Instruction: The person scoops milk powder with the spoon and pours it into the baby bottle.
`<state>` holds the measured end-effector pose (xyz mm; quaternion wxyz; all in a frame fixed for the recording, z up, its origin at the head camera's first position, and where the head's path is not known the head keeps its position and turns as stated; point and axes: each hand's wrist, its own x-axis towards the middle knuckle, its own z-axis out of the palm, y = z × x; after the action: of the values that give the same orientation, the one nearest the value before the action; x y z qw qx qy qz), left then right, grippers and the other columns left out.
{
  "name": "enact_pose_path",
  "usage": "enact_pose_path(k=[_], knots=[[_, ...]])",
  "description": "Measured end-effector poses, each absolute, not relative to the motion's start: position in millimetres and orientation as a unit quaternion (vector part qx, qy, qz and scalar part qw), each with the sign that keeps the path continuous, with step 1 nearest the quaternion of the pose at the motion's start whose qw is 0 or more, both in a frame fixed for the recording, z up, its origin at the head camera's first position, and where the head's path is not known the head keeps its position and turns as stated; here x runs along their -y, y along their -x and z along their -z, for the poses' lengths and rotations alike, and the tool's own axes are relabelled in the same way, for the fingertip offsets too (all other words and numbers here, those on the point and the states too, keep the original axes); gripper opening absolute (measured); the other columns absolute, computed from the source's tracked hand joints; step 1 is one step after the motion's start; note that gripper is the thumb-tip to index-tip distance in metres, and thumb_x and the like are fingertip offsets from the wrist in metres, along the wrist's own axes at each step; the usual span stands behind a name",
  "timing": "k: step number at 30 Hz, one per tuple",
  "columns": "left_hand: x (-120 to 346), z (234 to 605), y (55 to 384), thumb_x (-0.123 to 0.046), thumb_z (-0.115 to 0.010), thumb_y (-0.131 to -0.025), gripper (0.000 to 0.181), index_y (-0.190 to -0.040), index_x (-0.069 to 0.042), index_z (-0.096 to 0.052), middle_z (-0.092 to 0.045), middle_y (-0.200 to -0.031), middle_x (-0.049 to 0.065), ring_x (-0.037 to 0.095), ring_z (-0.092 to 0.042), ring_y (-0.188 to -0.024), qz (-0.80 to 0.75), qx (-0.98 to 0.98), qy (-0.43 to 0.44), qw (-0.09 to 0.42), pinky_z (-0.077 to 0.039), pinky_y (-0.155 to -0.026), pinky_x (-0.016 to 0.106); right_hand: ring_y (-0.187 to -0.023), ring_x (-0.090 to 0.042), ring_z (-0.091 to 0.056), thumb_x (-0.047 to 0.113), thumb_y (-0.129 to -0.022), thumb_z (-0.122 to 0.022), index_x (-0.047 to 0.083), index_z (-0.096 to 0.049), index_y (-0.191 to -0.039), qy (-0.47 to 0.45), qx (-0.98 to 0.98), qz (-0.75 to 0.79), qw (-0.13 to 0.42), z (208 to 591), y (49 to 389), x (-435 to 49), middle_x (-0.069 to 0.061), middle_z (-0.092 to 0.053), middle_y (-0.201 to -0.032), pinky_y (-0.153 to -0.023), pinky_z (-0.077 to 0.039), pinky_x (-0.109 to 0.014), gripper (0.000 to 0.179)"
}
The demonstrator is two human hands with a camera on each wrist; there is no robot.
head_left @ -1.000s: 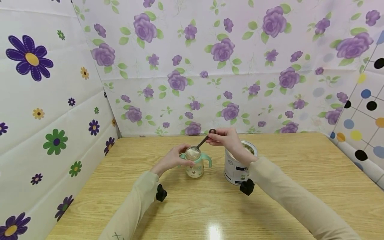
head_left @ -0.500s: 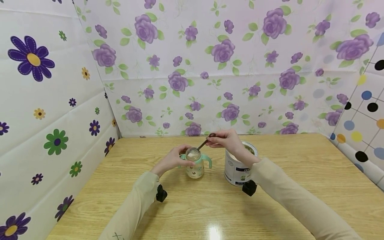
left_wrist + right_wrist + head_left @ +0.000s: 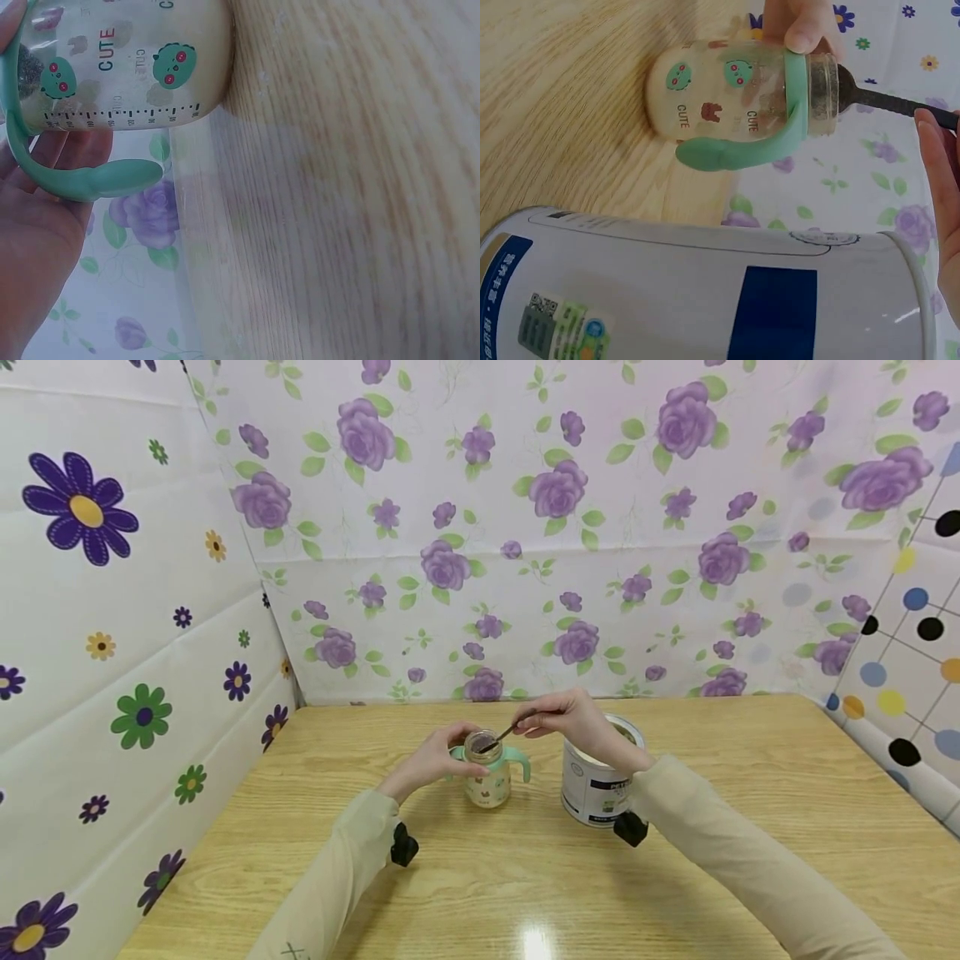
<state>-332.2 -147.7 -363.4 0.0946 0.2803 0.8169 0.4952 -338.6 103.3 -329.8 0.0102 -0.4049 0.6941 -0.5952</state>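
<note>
**Spoon at the bottle's mouth, both hands occupied**

Bottle [image 3: 487, 789]: stands upright on the table [image 3: 457, 902], mouth uncovered. Left hand [image 3: 433, 760] grips it near the top, thumb on the near side, fingers on the far side. Right hand [image 3: 570, 722] pinches the end of the dark spoon [image 3: 889, 101], which slants down leftward to the mouth. How deep the spoon head sits is hard to tell. Pale contents show low in the bottle; kind unclear.

Can [image 3: 592, 789]: to the right of the bottle, apart from it, below the right forearm. Its top is partly hidden by the arm.

Handling, judged by eye: bottle probably light, with a stiff, clear wall, smooth and perhaps slippery if damp. Plastic or glass cannot be told, so treat as breakable. Best hold is high, around the green collar [image 3: 797, 82], where the left hand is; the green handle [image 3: 735, 156] on the right offers a second hold. A sideways push at the neck might tip it.

Spoon: looks thin, stiff and light. Pinching the far end of the stem keeps fingers off the mouth but gives little control over twisting; a loaded head could roll and spill.
</note>
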Motion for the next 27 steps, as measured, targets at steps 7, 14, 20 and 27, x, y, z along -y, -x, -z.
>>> enact_pose_path(k=[7, 14, 20, 27], knots=[[147, 362, 331, -0.012, -0.075, -0.076, 0.053, -0.123, -0.005, -0.051, -0.056, -0.11, 0.002, 0.019, -0.05, -0.102, -0.49, -0.82, -0.282, 0.091, -0.041, -0.084, 0.037, -0.083, -0.028, -0.063, -0.006, -0.088, -0.053, -0.007, -0.065, -0.101, 0.401, -0.697, 0.595, 0.007, 331, 337, -105, -0.016, -0.065, -0.091, -0.07, -0.05, -0.039, 0.018], [150, 379, 345, -0.014, -0.076, -0.074, 0.053, -0.122, -0.007, -0.052, -0.057, -0.109, 0.002, 0.019, -0.051, -0.1, -0.494, -0.815, -0.291, 0.084, -0.041, -0.083, 0.039, -0.083, -0.029, -0.063, -0.003, -0.088, -0.054, -0.008, -0.064, -0.102, 0.391, -0.697, 0.601, 0.008, 331, 337, -103, -0.017, -0.065, -0.091, -0.07, -0.05, -0.038, 0.018], [152, 389, 355, -0.022, -0.078, -0.072, 0.057, -0.122, -0.014, -0.052, -0.056, -0.109, -0.001, 0.016, -0.05, -0.1, -0.478, -0.824, -0.293, 0.083, -0.041, -0.083, 0.037, -0.084, -0.029, -0.062, -0.003, -0.088, -0.054, -0.01, -0.062, -0.105, 0.378, -0.703, 0.603, 0.012, 331, 337, -103, -0.019, -0.064, -0.093, -0.07, -0.05, -0.038, 0.02], [152, 386, 355, -0.023, -0.077, -0.073, 0.057, -0.123, -0.012, -0.05, -0.056, -0.109, 0.0, 0.018, -0.05, -0.102, -0.466, -0.825, -0.309, 0.081, -0.04, -0.084, 0.039, -0.086, -0.037, -0.06, -0.002, -0.088, -0.056, -0.01, -0.062, -0.105, 0.366, -0.701, 0.612, 0.01, 329, 337, -103, -0.021, -0.064, -0.093, -0.071, -0.049, -0.04, 0.02]])
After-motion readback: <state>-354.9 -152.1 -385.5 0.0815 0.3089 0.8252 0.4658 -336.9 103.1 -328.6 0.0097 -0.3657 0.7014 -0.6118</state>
